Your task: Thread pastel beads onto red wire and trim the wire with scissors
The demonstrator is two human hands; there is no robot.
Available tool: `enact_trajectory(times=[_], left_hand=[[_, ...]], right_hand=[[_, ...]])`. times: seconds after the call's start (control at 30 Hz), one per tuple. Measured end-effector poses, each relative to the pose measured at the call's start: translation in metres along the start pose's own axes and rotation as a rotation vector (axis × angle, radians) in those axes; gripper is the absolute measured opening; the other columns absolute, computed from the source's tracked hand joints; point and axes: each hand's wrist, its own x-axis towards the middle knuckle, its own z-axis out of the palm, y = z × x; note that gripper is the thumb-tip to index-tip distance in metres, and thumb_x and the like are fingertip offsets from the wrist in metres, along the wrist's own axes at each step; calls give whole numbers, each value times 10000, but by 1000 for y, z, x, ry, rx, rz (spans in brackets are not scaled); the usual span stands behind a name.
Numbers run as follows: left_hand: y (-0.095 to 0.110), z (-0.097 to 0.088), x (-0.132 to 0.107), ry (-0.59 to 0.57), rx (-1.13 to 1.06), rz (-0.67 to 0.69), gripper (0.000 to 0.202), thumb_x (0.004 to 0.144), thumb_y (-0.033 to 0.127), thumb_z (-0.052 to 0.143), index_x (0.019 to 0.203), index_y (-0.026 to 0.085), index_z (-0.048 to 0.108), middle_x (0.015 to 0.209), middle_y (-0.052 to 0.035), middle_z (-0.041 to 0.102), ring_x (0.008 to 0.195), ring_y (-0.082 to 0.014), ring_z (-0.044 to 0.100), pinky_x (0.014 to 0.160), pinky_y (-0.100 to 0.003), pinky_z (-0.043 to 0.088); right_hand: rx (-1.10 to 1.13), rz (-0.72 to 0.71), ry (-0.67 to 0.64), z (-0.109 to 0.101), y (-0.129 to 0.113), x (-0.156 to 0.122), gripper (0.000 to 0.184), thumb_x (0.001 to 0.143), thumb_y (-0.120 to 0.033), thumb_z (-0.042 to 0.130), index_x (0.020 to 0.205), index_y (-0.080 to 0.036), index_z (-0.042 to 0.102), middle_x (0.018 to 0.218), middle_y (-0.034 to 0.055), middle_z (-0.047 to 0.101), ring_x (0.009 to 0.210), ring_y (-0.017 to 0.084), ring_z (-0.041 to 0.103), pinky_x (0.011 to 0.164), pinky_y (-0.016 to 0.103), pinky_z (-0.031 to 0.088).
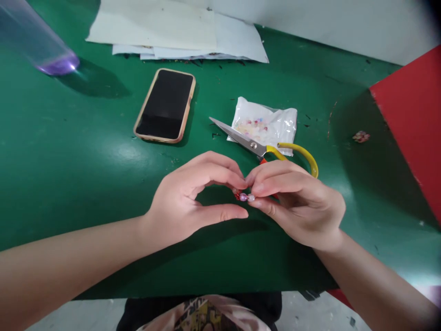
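Note:
A small string of beads [243,197], with red, purple and white ones showing, is between my two hands above the green table. My right hand [296,197] pinches its white end between thumb and fingers. Beside it, my left hand [196,193] has its curved fingertips against the beads, while its thumb stands apart below them. Part of the string is hidden by the fingers. Just beyond my right hand lie scissors [254,145] with yellow handles, partly covered by that hand. Their blade overlaps a clear-and-white plastic bag [280,124] of loose coloured beads.
A phone [167,105] in a light case lies left of the scissors. Paper sheets [165,25] are stacked at the back, and a purple-based clear bottle [51,55] stands at the far left. A small bead cluster [361,136] rests near a red panel [413,119] on the right.

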Motion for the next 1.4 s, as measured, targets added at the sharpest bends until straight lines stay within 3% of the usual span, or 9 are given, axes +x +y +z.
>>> enact_trajectory(times=[0.2, 0.47, 0.73, 0.87, 1.03, 1.13, 1.27, 1.4], left_hand=[[2, -1, 0, 25, 170, 50, 232, 742, 143, 774, 941, 235, 699, 1014, -25, 639, 897, -150, 649, 781, -269, 576], [6, 0, 3, 20, 187, 75, 160, 741, 144, 774, 866, 205, 694, 908, -13, 662, 815, -124, 659, 736, -236, 568], [10, 0, 3, -16, 78, -63, 165, 731, 162, 781, 856, 226, 694, 906, -22, 648, 790, -136, 645, 720, -257, 574], [14, 0, 5, -11, 66, -139, 50, 808, 168, 686, 839, 202, 705, 846, -30, 612, 735, -122, 623, 655, -233, 566], [11, 1, 7, -62, 54, -254, 11, 782, 178, 720, 786, 187, 723, 764, -7, 609, 630, -82, 573, 535, -179, 488], [8, 3, 8, -47, -39, -331, 8, 777, 173, 721, 780, 174, 728, 756, -12, 628, 615, -83, 590, 506, -175, 469], [8, 5, 8, 76, -152, -399, 27, 751, 165, 746, 768, 176, 728, 754, -2, 670, 616, -80, 627, 537, -154, 516], [11, 5, 7, 80, -159, -438, 78, 729, 128, 761, 777, 181, 731, 740, 10, 714, 558, -77, 633, 519, -144, 541]], right_hand=[[-1, -59, -36, -1, 0, 1, 325, 728, 78, 680, 989, -115, 658, 943, 66, 666, 914, 167, 673, 780, 332, 608], [-18, -51, -16, -1, 0, -1, 355, 736, 48, 691, 1027, -151, 658, 957, 52, 672, 888, 158, 678, 731, 306, 607], [-81, -46, -14, -2, -1, -1, 350, 784, -9, 668, 1065, -217, 653, 958, 35, 688, 882, 157, 684, 722, 309, 608], [-97, -36, 25, -1, 0, -1, 345, 802, -15, 647, 1059, -246, 651, 971, 25, 684, 907, 162, 679, 770, 332, 606], [-97, -24, 31, 1, 2, -2, 336, 796, -10, 653, 1055, -224, 651, 980, 38, 680, 931, 175, 670, 799, 355, 597], [-208, -30, 122, 3, -1, -3, 334, 765, -25, 687, 1037, -215, 651, 1001, 47, 674, 969, 196, 651, 854, 384, 570], [-329, 88, 268, 6, -9, -4, 216, 769, -101, 699, 941, -226, 656, 812, 16, 659, 763, 153, 626, 654, 315, 545], [-314, 140, 136, 9, -15, -1, 96, 781, -142, 706, 856, -189, 669, 732, 14, 690, 617, 113, 620, 516, 246, 512]])
